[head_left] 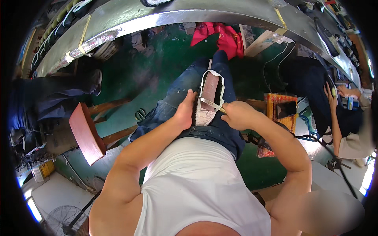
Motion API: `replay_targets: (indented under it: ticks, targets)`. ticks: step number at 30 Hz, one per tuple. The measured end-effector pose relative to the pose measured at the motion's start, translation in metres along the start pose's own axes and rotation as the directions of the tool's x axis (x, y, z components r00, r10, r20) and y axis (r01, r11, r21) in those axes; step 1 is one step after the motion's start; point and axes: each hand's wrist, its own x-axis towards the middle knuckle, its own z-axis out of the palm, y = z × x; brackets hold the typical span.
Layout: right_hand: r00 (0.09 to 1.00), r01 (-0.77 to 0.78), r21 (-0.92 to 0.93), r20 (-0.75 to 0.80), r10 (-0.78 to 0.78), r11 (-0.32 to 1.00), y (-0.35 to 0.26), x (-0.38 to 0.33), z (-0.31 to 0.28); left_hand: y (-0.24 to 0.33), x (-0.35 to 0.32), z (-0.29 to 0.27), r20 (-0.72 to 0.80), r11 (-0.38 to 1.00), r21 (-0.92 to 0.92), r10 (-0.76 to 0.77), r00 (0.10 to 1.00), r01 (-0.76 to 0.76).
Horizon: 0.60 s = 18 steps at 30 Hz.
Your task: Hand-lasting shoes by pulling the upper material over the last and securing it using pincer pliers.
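Observation:
A half-made shoe (211, 87) lies across my thighs, its underside facing up, with a pinkish-brown middle and a white edge around it. My left hand (186, 111) is pressed along the shoe's left side and steadies it; some of its fingers are hidden behind the shoe. In my right hand (241, 115) is a silver metal hand tool (208, 102), its exact kind unclear. The fist closes round its handle, and the metal end reaches across the shoe's underside close to my left fingers.
Ahead runs a metal-edged workbench (165, 17), with red cloth (222, 37) beneath it. A reddish stool (87, 133) stands at left, near another person's legs (59, 88). At right, a phone (286, 109) lies on an orange patterned surface, beside a co-worker's arm (335, 122). A fan (65, 220) is lower left.

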Motion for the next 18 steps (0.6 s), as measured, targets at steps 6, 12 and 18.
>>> replay_targets:
  ticks: [6, 12, 18]
  targets:
    - [0.933, 0.041, 0.207, -0.359, 0.037, 0.977, 0.013, 0.014, 0.07, -0.003, 0.026, 0.024, -0.442, 0.907, 0.419, 0.171, 0.881, 0.034]
    - [0.941, 0.004, 0.315, -0.323, 0.103, 0.949, 0.005, 0.005, 0.058, -0.013, 0.049, -0.013, -0.261, 0.629, 0.769, 0.466, 0.845, -0.11]
    - [0.872, -0.04, 0.081, -0.483, 0.075, 0.996, 0.019, 0.019, 0.036, -0.007, 0.02, 0.013, -0.048, 0.334, 0.924, 0.583, 0.811, -0.186]
